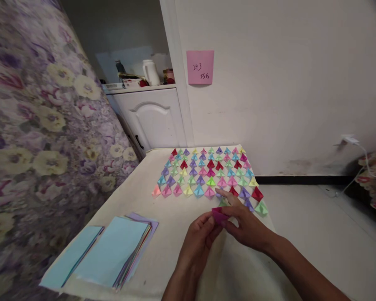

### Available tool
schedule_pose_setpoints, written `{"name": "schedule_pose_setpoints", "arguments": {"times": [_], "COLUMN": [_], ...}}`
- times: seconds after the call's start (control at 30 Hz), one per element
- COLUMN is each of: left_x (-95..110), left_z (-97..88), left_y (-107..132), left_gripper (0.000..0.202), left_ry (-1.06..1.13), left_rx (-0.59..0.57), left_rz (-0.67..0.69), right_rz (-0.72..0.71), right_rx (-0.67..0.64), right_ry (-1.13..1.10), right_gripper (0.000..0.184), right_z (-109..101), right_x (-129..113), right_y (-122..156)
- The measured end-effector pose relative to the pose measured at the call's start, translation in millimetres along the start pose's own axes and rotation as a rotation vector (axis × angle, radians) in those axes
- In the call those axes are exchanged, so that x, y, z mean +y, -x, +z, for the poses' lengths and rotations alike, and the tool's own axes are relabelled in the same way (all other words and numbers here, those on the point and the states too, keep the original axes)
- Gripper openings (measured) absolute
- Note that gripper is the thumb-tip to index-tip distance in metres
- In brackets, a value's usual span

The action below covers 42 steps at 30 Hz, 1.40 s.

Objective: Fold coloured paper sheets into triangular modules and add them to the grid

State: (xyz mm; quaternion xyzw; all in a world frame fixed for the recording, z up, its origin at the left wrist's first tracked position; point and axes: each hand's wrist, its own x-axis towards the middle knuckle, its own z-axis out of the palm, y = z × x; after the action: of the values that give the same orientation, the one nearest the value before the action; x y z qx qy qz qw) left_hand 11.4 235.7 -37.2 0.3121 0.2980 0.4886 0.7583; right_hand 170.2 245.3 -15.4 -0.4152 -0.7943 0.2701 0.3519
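Both hands meet over the cream table [163, 234], pinching a small folded magenta paper piece [219, 215]. My left hand [200, 236] grips it from below with closed fingers. My right hand [242, 221] pinches it from the right, with the index finger stretched toward the rows of folded pieces. Several small folded paper shapes [207, 171] in many colours lie in neat rows just beyond the hands. A stack of coloured paper sheets [113, 251], light blue on top, lies at the near left.
A floral cloth [34, 146] rises along the table's left side. A white wall with a pink note [200, 67] stands behind. A white cabinet [150, 117] with a jug sits at the back left. A charger and cable [351, 140] hang at right.
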Motion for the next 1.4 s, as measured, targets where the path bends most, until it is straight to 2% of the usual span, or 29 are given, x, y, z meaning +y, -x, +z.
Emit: {"name": "schedule_pose_setpoints", "arguments": {"times": [0.13, 0.37, 0.57, 0.73, 0.93, 1.23, 1.4], "left_x": [-2.2, -9.2, -10.2, -8.7, -8.5, -11.2, -11.6], "left_z": [-1.0, -8.4, -7.6, -3.9, -1.7, -8.9, -9.5], "left_y": [-0.5, -0.1, -1.7, -2.3, -3.3, -5.5, -5.8], "left_gripper": [0.028, 0.031, 0.026, 0.026, 0.022, 0.016, 0.017], "left_ry": [0.017, 0.003, 0.074, 0.104, 0.141, 0.206, 0.175], "left_rx": [-0.006, 0.01, 0.028, 0.028, 0.027, 0.146, 0.207], "left_rz": [-0.048, -0.173, -0.062, -0.031, 0.015, 0.006, 0.02], "right_rz": [0.004, 0.013, 0.0, 0.007, 0.031, 0.038, 0.03], "right_rx": [-0.006, -0.014, -0.013, 0.0, 0.11, 0.185, 0.19], "right_ry": [-0.024, -0.007, 0.005, -0.025, -0.046, -0.027, -0.029], "right_gripper": [0.013, 0.015, 0.014, 0.009, 0.011, 0.009, 0.021], "right_z": [0.8, 1.2, -1.0, 1.9, 14.6, 25.2, 29.4], "right_x": [0.2, 0.0, -3.6, -4.1, -0.4, -4.5, -3.2], "right_y": [0.4, 0.9, 1.4, 0.0, -1.4, -1.6, -1.3]}}
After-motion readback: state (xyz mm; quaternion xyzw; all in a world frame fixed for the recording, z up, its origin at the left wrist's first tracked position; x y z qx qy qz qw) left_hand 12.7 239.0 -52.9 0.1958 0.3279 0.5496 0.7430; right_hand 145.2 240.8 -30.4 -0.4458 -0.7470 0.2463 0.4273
